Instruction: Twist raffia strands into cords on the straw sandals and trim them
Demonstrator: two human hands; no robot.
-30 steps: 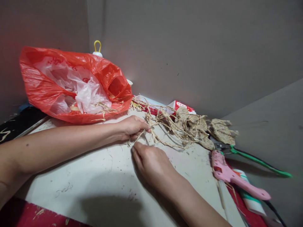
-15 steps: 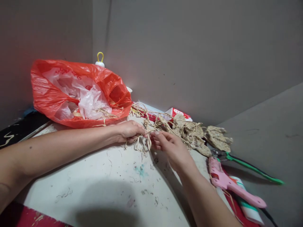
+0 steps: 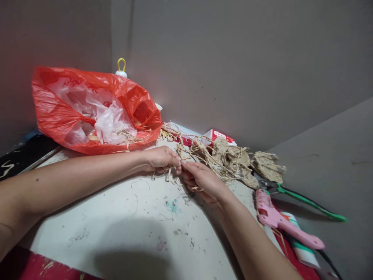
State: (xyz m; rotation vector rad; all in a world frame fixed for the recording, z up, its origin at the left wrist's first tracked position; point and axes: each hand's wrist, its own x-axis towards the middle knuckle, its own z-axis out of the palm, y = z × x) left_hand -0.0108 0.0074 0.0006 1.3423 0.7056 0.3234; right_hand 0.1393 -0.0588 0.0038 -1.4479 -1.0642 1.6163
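Observation:
My left hand (image 3: 163, 158) and my right hand (image 3: 202, 178) meet fingertip to fingertip over the white tabletop (image 3: 128, 225). Both are closed in a pinch on thin, pale straw strands (image 3: 170, 177), whose loose ends curl out below the left fingers. One short strand end shows beneath the right palm. Just behind the hands lies a heap of woven straw pieces (image 3: 233, 155) with twisted straw cords (image 3: 186, 140) trailing from it. The exact spot between the fingertips is mostly hidden.
At the back left sits a red plastic bag (image 3: 58, 120) with clear plastic and straw scraps inside. Green-handled pliers (image 3: 309, 201), a pink glue gun (image 3: 276, 217) and a white-green tube (image 3: 303, 249) lie at the right. A red-white box (image 3: 223, 137) stands by the grey wall.
My right hand has drawn in against the left fingertips and closed further. The strand loop that hung between the hands no longer shows there. The view has shifted slightly.

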